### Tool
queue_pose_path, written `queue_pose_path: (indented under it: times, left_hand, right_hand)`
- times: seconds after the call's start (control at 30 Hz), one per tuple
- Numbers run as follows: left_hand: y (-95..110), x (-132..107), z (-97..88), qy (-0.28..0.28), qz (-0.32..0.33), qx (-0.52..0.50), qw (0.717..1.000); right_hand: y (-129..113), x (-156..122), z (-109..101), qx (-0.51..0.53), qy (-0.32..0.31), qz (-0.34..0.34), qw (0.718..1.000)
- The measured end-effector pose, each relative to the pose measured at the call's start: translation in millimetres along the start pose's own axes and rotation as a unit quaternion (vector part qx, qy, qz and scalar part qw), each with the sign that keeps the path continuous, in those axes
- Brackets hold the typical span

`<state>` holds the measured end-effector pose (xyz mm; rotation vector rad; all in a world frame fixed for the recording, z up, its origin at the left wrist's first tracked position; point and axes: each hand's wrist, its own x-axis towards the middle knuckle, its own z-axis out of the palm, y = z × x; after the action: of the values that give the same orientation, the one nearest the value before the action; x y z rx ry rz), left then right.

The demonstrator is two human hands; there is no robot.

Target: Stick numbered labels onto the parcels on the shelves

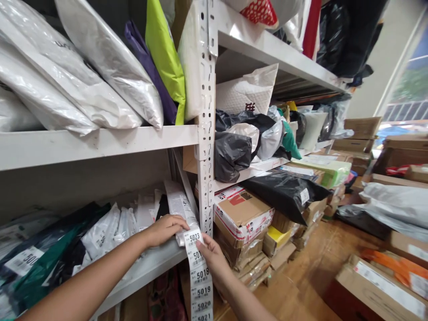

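Observation:
A long paper strip of number labels (pixel 201 292), printed 5023, 5018, 5019 and on, hangs down in front of the lower shelf. My right hand (pixel 214 256) pinches it near the top, with the thumb beside the 5023 label. Just left of it, my left hand (pixel 169 228) has its bent fingers closed at the front end of a slim white parcel (pixel 180 200), by the strip's upper edge. This parcel lies on the lower shelf (pixel 157 265), its end reaching the front edge. My left fingertips are partly hidden.
White plastic mailers (pixel 83 84) and a lime green one (pixel 163 58) lean on the shelf above. A perforated white post (pixel 206 133) stands right of my hands. Beyond it are a cardboard box (pixel 242 211) and a black mailer (pixel 287 189). More boxes (pixel 381 285) cover the floor at right.

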<state>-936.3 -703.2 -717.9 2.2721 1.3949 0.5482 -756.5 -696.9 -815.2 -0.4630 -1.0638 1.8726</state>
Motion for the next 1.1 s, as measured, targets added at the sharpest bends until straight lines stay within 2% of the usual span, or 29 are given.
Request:
queue_pose_path:
  times: [0.17,0.3,0.4,0.53,0.63,0.73,0.9,0.93,1.03,1.1]
  left_hand:
    - [11.2,-1.7,13.7,0.044,-0.093,-0.036,0.994]
    - [16.1,2.5,20.5,0.061,-0.133,-0.029,0.989]
    - [22.0,4.3,22.3,0.066,-0.152,0.037,0.986]
    - [32.6,6.0,25.7,0.062,-0.145,0.157,0.975]
    - [37.0,8.3,27.7,0.040,-0.151,0.249,0.956]
    - [36.3,10.9,28.2,0.023,-0.163,0.294,0.941]
    - [27.7,12.1,30.9,0.010,-0.174,0.326,0.929]
    - [25.2,11.7,32.0,0.010,-0.178,0.331,0.927]
    - [16.9,8.9,35.5,0.023,-0.170,0.330,0.928]
    - [11.2,6.0,37.8,0.042,-0.147,0.318,0.936]
  right_hand:
    - [2.5,2.1,1.0,-0.051,0.053,-0.029,0.997]
    - [1.8,7.2,2.5,-0.104,0.090,-0.026,0.990]
    - [7.4,13.2,1.8,-0.112,0.117,-0.036,0.986]
    - [10.5,18.7,2.3,-0.107,0.131,-0.038,0.985]
    - [3.3,18.6,1.1,-0.099,0.093,-0.003,0.991]
    - [-1.8,17.2,-3.1,-0.092,0.041,0.050,0.994]
    - [11.6,18.4,-7.7,-0.088,0.061,0.078,0.991]
    - [12.7,17.4,-7.8,-0.093,0.048,0.087,0.991]
    - [1.7,9.6,-9.5,-0.124,-0.073,0.127,0.981]
    - [-13.5,2.7,-14.0,-0.162,-0.170,0.148,0.961]
